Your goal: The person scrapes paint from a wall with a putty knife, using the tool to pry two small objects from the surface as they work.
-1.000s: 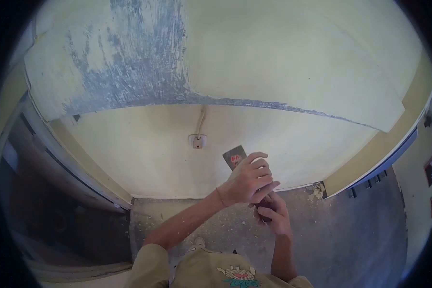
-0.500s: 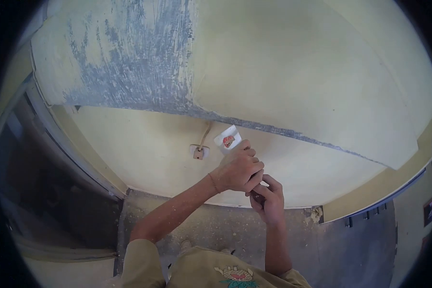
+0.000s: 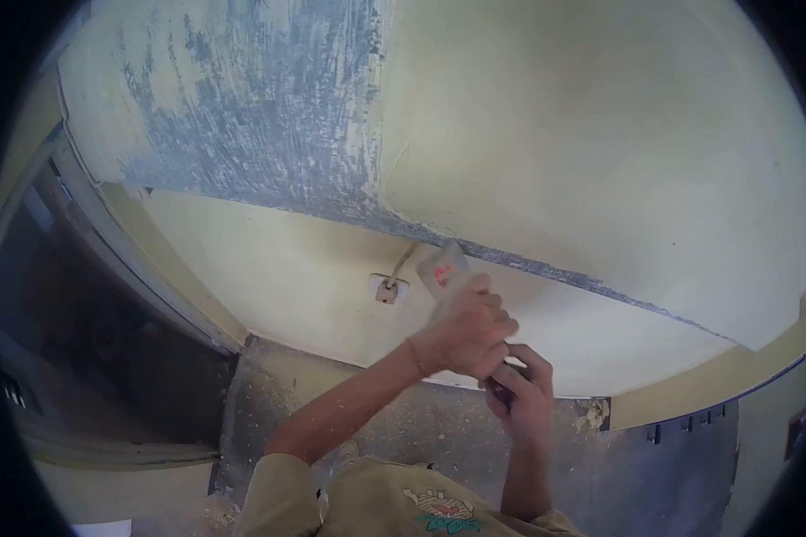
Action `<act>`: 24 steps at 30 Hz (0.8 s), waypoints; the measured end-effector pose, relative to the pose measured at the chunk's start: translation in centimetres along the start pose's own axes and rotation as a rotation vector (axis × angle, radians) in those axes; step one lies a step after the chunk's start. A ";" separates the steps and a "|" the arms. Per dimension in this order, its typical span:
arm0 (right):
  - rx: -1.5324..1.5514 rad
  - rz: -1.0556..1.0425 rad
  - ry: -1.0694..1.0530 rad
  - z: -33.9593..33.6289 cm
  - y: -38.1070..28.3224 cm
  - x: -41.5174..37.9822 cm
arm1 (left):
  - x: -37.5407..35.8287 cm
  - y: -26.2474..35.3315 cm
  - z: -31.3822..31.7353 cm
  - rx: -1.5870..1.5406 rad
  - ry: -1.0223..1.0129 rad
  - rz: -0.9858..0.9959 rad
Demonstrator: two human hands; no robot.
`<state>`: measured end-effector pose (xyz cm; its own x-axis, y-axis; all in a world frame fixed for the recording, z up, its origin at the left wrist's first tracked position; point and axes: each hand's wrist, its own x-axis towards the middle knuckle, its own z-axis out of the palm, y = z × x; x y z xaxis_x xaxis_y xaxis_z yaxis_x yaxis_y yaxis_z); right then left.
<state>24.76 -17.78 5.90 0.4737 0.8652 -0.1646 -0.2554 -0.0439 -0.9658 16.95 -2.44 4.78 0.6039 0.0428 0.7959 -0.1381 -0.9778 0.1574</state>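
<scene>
A flat metal scraper (image 3: 442, 270) with a red mark on its blade meets the lower edge of a rough grey strip on the wall (image 3: 528, 266). My left hand (image 3: 473, 329) is wrapped round the scraper near its blade. Lower and to the right, my right hand (image 3: 524, 389) is closed round the dark end of the handle. Above the blade, the wall is partly scraped grey (image 3: 269, 116) at left and cream at right.
A socket with a plug and cable (image 3: 388, 288) is on the wall left of the blade. Debris lies on the grey floor (image 3: 331, 380). A dark doorway (image 3: 107, 331) is at left, and hooks (image 3: 688, 425) show at lower right.
Both hands and the scraper have shifted slightly right and down in view. The blade now tilts differently, its tip at the grey edge. The view of the wall has shifted too.
</scene>
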 end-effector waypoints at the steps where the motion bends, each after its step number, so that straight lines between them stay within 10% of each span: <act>1: 0.018 0.019 0.033 0.1 0.2 0.2 | -0.1 0.0 0.1 0.008 0.018 -0.011; 24: 0.065 -0.003 -0.063 2.0 -0.2 -1.8 | -0.1 0.2 -0.7 -0.160 0.084 -0.006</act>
<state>22.29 -18.32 6.77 0.4214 0.8949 -0.1469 -0.3095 -0.0103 -0.9508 16.37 -2.52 5.17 0.5381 0.0721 0.8398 -0.2616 -0.9328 0.2477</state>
